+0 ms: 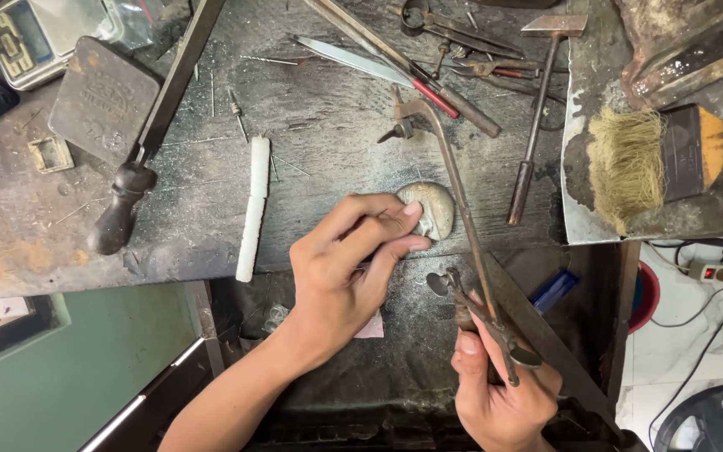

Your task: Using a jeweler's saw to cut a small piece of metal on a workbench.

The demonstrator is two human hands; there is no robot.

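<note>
Left hand [353, 259] presses its fingertips down on a pale, rounded shell-like piece [433, 208], pinning it at the near edge of the worktop [320, 151], fingers bent over its left side. Right hand [495, 385] is clenched round the handle of a jeweller's saw frame [462, 218], whose thin metal bow runs from the hand away to the far side, passing just right of the pale piece.

Around them, from big to small: the dark, scarred worktop fills the far half of the view. A flat metal block [104, 99] lies far left, beside a long file with a dark wooden handle [140, 151]. A bristle brush [650, 155] sits on a metal sheet at the right. A small hammer [539, 109] lies to the right of the saw frame, head pointing away. A white stick [253, 208] lies left of the left hand. Pliers and other small tools [462, 50] crowd the far edge.
</note>
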